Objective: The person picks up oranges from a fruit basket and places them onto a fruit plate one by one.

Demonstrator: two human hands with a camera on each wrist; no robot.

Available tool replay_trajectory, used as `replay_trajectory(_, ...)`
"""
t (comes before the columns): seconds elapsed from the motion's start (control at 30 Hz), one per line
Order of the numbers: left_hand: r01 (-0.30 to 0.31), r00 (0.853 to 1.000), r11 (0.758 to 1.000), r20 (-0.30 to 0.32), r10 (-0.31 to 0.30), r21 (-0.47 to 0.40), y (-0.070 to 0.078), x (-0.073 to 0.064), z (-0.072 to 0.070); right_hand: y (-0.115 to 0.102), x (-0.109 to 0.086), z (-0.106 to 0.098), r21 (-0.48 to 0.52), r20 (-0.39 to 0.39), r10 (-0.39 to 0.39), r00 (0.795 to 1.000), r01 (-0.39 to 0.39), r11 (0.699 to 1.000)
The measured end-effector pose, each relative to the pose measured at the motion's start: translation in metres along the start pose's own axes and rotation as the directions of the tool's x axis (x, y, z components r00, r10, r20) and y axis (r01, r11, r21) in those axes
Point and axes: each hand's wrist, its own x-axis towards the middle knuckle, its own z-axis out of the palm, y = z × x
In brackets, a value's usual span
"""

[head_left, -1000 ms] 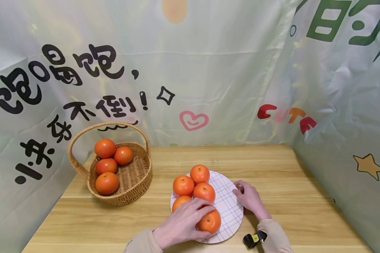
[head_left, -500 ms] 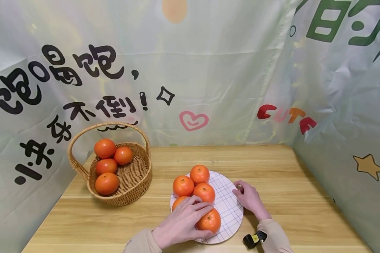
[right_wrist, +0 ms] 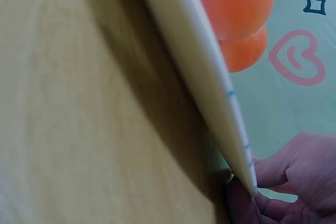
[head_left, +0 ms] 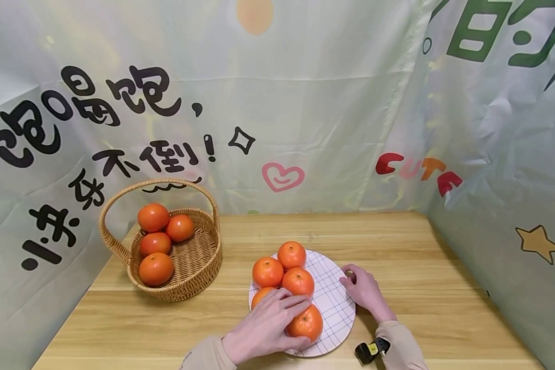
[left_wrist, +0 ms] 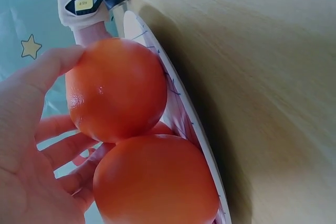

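A round white plate (head_left: 333,295) with a blue grid carries several smooth orange fruits that look like oranges. My left hand (head_left: 264,324) grips the nearest orange (head_left: 308,325) at the plate's front, thumb on its near side and fingers across its far side. In the left wrist view the thumb presses on that orange (left_wrist: 118,90), and another orange (left_wrist: 157,179) lies right beside it. My right hand (head_left: 365,292) pinches the plate's right rim. The right wrist view has the thumb above the plate's edge (right_wrist: 239,140) and fingers below it.
A wicker basket (head_left: 199,277) with a tall handle stands at the left of the wooden table (head_left: 388,241), with several redder round fruits along its left side. Printed cloth (head_left: 333,128) walls the table at the back and sides. A black device (head_left: 367,352) sits at the right wrist.
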Motion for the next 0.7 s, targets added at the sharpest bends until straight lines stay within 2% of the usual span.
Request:
replay_trajectory(0.2,0.026,0.999,1.000,0.022,-0.026,0.001,0.0006,-0.0006,0.0002,0.0005,0.0001,0.0003,0.004,0.005,0.005,1.000,-0.005,1.000)
replay_trajectory(0.4,0.033,0.999,0.999,0.021,-0.034,0.041,0.0001,-0.0009,0.0006,0.0003,0.0004,0.0005,0.001,0.004,0.006,1.000,-0.006,1.000)
replay_trajectory(0.6,0.039,0.999,0.998,-0.032,-0.037,0.046,-0.0024,-0.0008,0.0006,0.0000,0.0002,0.0001,0.000,0.004,0.006,1.000,-0.006,1.000)
replay_trajectory(0.7,0.068,0.996,0.998,-0.050,-0.068,-0.002,-0.0052,-0.0011,-0.0039,0.0003,0.0005,0.0002,-0.001,0.006,0.015,1.000,-0.015,1.000)
